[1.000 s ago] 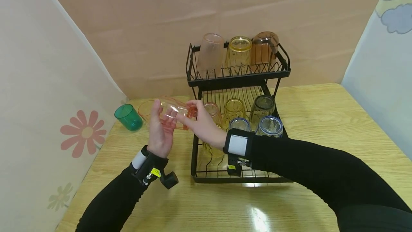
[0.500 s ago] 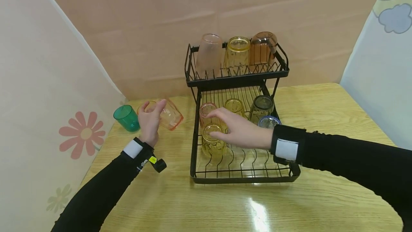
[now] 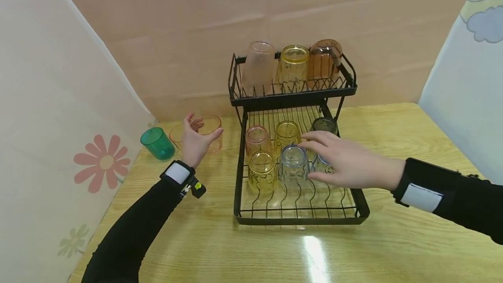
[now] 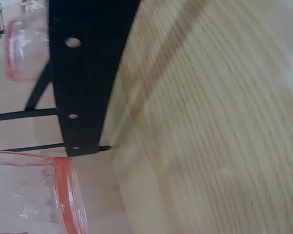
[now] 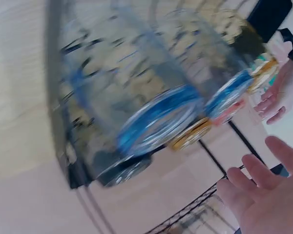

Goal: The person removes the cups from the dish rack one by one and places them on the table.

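A wood-grained bench carried everything, and on it stood a black two-tier dish rack with most of the glassware. The person's right hand reached over the lower tier, just beside a clear blue-rimmed glass; its grip stood wide, fingers apart, with hold of nothing. The left hand was off the rack's left side, its grip curved about a pink-rimmed glass — seemingly held clear of the bench, thumb at one side, fingers at the other.

By the count, the racking looked well along. The upper tier bore a pink tumbler, a yellow tumbler and an amber tumbler. The lower bore six, a second blue-rimmed glass among them, mostly hidden by the right hand. Three were off it — the one in the left hand, plus an orange-rimmed glass and a small green cup on the bench, at far left.
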`<action>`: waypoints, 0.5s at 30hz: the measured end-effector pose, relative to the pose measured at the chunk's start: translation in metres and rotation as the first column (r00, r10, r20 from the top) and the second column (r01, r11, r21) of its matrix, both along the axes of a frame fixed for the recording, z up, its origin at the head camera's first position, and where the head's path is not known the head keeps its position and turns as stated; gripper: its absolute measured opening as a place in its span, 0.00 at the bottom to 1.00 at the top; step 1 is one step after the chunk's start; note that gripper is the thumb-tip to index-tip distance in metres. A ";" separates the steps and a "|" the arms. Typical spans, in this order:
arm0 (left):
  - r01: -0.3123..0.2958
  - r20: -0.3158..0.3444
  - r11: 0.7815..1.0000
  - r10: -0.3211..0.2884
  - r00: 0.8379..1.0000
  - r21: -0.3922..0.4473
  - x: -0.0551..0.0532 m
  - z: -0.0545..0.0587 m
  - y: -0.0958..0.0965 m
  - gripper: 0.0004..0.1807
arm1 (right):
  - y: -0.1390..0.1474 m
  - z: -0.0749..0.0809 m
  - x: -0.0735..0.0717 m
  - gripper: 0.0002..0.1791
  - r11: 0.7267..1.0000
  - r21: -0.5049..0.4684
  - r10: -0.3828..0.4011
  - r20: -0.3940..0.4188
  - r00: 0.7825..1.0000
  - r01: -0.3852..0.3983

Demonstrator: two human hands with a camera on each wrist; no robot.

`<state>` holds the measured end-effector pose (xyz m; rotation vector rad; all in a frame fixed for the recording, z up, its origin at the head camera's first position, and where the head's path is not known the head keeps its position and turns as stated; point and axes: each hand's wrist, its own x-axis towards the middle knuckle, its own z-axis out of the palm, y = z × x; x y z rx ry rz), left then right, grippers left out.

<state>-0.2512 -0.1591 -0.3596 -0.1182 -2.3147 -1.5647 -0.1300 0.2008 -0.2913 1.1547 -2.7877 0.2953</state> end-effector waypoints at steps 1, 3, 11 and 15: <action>-0.006 -0.005 1.000 0.006 1.000 -0.019 -0.002 -0.003 0.001 0.54 | 0.005 -0.001 0.001 0.37 1.000 0.012 0.011 -0.022 1.000 -0.010; -0.019 -0.014 0.999 0.019 1.000 -0.050 -0.007 -0.007 0.003 0.55 | 0.012 -0.003 0.004 0.36 0.999 0.036 0.028 -0.074 0.997 -0.026; -0.062 -0.017 0.992 0.060 0.998 -0.107 -0.027 -0.024 0.008 0.55 | 0.029 -0.005 0.014 0.38 0.990 0.126 0.090 -0.253 0.963 -0.060; -0.076 -0.017 0.994 0.075 0.997 -0.077 -0.037 -0.032 0.008 0.54 | 0.034 -0.003 0.018 0.39 0.990 0.135 0.079 -0.268 0.960 -0.043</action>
